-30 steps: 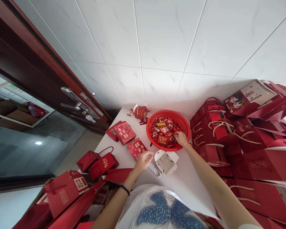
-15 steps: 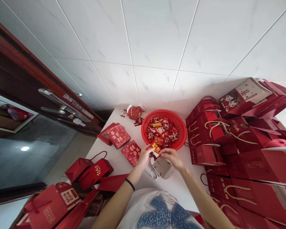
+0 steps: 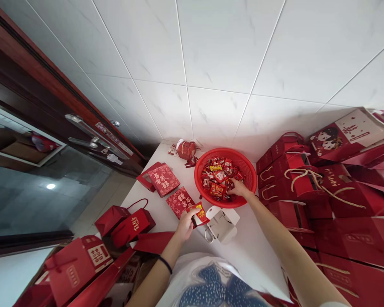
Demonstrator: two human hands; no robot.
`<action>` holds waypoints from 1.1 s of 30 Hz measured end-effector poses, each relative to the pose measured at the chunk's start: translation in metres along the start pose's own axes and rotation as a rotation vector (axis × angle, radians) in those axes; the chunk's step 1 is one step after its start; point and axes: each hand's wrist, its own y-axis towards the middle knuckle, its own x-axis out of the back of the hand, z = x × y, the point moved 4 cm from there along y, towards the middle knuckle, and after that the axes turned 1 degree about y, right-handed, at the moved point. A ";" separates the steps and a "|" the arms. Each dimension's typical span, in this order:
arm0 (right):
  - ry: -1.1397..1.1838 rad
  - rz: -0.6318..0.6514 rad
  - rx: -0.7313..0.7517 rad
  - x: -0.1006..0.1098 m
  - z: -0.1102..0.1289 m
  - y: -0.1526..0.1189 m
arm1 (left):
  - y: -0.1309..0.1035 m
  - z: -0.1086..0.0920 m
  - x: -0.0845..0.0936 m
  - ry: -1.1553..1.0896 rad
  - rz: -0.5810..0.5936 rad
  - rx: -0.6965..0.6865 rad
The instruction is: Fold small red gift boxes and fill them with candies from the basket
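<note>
My left hand (image 3: 186, 224) is closed on a red-and-yellow candy packet (image 3: 201, 214), with a dark piece beside it under the fingers. The packet is held just left of an open paper gift box (image 3: 222, 226), whose pale inside faces up and whose rope handle hangs to the left. My right hand (image 3: 238, 188) reaches into the red plastic basket (image 3: 254, 172), its fingertips down among the wrapped candies (image 3: 218, 175). Whether those fingers have closed on a candy is hidden.
Two patterned red boxes (image 3: 163, 179) lie left of the basket. A round red container (image 3: 186, 150) stands by the tiled wall. Red gift boxes with rope handles (image 3: 288, 170) are stacked along the right. More red bags (image 3: 132, 228) crowd the left, near a door (image 3: 92, 136).
My right hand has left the gift box and moved up into the basket. My left hand has drawn the candy packet down and left, away from the basket rim.
</note>
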 end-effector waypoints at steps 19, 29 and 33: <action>0.699 -0.039 -0.183 0.005 0.010 -0.015 | 0.007 -0.002 -0.009 -0.003 0.021 0.014; 0.897 0.089 -0.275 0.004 0.015 -0.037 | 0.007 -0.008 -0.017 -0.086 0.020 0.008; 0.716 0.076 -0.200 0.002 0.012 -0.037 | 0.006 -0.006 -0.021 -0.068 0.083 -0.002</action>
